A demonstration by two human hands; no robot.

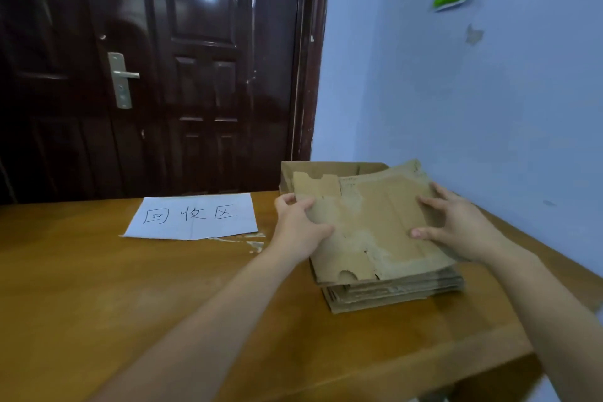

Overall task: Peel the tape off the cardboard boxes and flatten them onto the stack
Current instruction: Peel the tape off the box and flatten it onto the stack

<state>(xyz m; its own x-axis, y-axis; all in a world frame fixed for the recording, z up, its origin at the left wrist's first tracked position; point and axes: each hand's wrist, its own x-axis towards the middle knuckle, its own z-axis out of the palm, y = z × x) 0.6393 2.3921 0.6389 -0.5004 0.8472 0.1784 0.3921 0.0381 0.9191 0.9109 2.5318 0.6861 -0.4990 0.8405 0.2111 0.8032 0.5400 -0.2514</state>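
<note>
On the stack [391, 292], a flat box [375, 222] is held by both hands. The stack is made of flat cardboard sheets and is found on the table [163, 287], near the wall [456, 108]. The flat box is laid on top of the stack, with its far end a little raised.

The left hand [298, 222] is placed at the left edge of the flat box. Its thumb is curled over the top and its fingers are tucked under the edge, so the edge is pinched. The right hand [456, 222] is spread on the right side of the flat box, with fingers fairly straight and pressed down on the top. Nothing is wrapped by that hand; the sheet is only pushed flat.

The flat box is judged to be light and thin. It looks worn and rough, with pale torn patches where tape seems to have been pulled off. It is likely to bend at its folds, and its cut tabs can be torn if pulled hard. It is not slippery. It is best held by its two long edges, away from the tabs, so it can be kept flat and lined up with the stack.

Behind the stack, another box [326, 168] is seen, not yet flat. To the left of the stack, a paper sign [195, 217] is laid on the table.
</note>
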